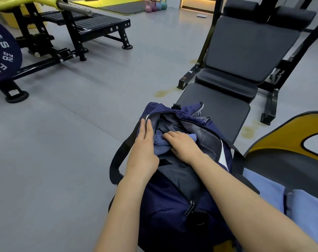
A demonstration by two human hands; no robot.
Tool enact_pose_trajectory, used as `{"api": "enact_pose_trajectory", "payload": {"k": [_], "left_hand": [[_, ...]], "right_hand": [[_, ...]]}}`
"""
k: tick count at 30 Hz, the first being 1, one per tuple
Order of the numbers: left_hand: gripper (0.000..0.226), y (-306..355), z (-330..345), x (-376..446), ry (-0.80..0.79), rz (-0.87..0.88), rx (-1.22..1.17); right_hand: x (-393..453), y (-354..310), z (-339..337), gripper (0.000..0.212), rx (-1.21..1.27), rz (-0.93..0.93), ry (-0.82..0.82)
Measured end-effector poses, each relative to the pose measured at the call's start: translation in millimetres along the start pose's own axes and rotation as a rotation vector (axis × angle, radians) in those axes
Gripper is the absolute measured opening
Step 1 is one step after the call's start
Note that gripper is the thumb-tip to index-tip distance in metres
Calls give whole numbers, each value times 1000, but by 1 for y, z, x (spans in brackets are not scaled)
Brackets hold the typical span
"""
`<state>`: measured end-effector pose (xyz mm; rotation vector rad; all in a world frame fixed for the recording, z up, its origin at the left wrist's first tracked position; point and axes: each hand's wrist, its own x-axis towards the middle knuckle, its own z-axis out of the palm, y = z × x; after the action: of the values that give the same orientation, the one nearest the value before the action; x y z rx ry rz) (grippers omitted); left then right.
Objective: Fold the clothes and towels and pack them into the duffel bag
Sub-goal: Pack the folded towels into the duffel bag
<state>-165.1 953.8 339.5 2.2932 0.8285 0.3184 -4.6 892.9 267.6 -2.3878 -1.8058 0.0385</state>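
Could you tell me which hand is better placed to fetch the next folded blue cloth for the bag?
Probably the right hand: the light blue cloth lies on its side, while the left hand rests along the duffel bag opening's far edge.

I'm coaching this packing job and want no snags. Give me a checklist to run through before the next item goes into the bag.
1. Duffel bag open at the top: ok.
2. Left hand against the opening's left edge, fingers straight: ok.
3. Blue cloth pressed down inside by the right hand: ok.
4. Cloth neatly folded: not ok, looks bunched.
5. Bag resting steadily on the bench: ok.
6. Blue towels waiting at right: ok.
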Motion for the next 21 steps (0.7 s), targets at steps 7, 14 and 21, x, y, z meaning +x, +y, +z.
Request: {"api": "enact_pose_trajectory", "payload": {"k": [7,14,21], "left_hand": [[85,-4,-2,-2,-19,1,-6],[86,-4,-2,-2,-24,4,-5],[86,-4,-2,0,-31,5,15]], "right_hand": [[-2,5,-7,37,30,-20,138],[-7,1,-11,27,-92,-74,13],[-11,-1,-4,11,-157,-244,-130]]}}
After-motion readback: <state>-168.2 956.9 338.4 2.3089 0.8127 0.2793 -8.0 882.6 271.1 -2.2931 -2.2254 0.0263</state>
